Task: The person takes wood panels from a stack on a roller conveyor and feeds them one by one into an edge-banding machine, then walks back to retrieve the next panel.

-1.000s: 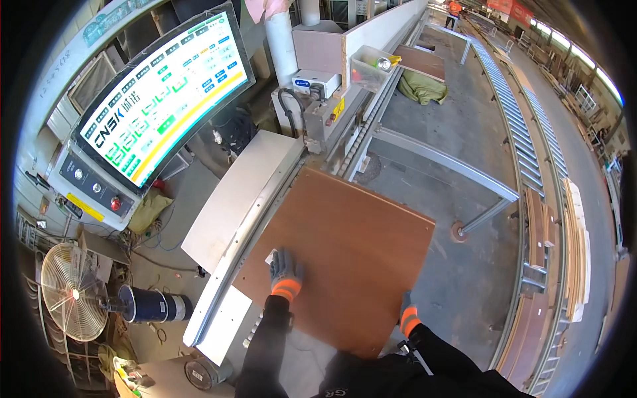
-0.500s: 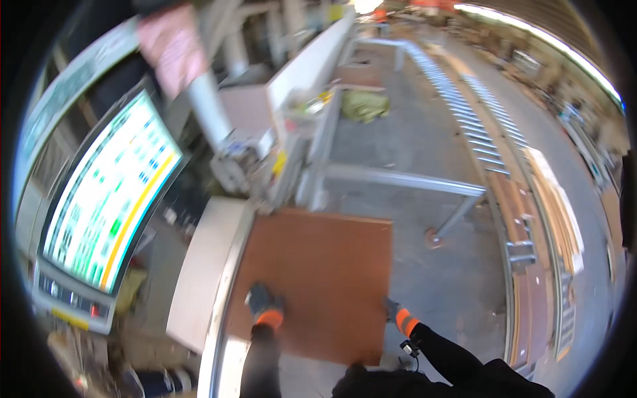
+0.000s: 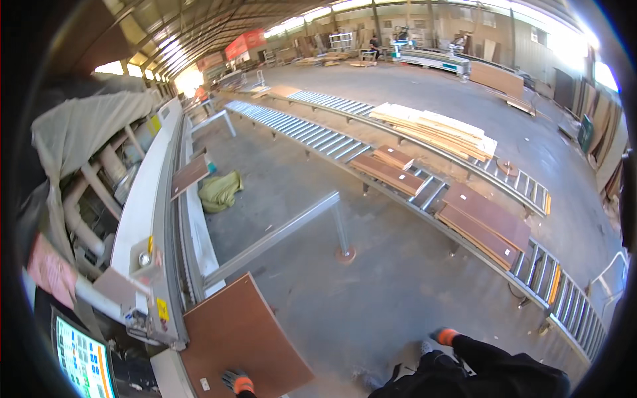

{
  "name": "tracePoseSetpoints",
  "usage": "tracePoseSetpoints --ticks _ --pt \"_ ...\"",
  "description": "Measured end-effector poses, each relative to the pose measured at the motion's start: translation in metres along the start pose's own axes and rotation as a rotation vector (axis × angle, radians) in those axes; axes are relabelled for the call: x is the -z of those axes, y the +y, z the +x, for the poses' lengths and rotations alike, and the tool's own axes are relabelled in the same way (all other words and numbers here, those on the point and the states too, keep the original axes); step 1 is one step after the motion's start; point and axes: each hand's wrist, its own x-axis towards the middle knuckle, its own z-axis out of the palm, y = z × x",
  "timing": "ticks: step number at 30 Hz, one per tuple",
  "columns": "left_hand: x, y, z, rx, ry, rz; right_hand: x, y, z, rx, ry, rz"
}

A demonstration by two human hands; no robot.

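Note:
A flat brown panel (image 3: 239,331) lies at the lower left, against the end of a long machine (image 3: 166,259). My left hand (image 3: 235,381), in a dark glove with an orange cuff, rests on its near part with the fingers spread. A small white label (image 3: 204,384) sits on the panel beside that hand. My right hand (image 3: 442,336), gloved alike, hangs over the floor, apart from the panel. Its fingers point left and show only small; nothing is seen in them.
A metal support frame (image 3: 279,235) stands beyond the panel, and green cloth (image 3: 220,192) lies near the machine. Roller conveyors (image 3: 312,132) run along the right, carrying brown boards (image 3: 484,222) and pale planks (image 3: 431,129). A lit screen (image 3: 83,358) is at the lower left.
My view has swung to the right and up, so the panel and screen sit lower left. My right hand has come off the panel's right edge; my left hand stays on the panel.

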Motion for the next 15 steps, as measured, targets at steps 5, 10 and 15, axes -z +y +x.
tracePoseSetpoints --ticks 5,10,15 --pt "0.051 0.203 -0.162 -0.364 0.089 -0.334 -0.17 0.219 -0.112 -0.805 -0.321 0.715" --pt "0.111 0.357 -0.334 -0.738 -0.418 -0.242 -0.249 0.348 -0.153 -0.709 -0.253 0.457" --pt "0.126 0.503 -0.415 -1.477 -0.842 0.405 -0.189 0.413 -0.139 -0.827 -0.082 0.607"
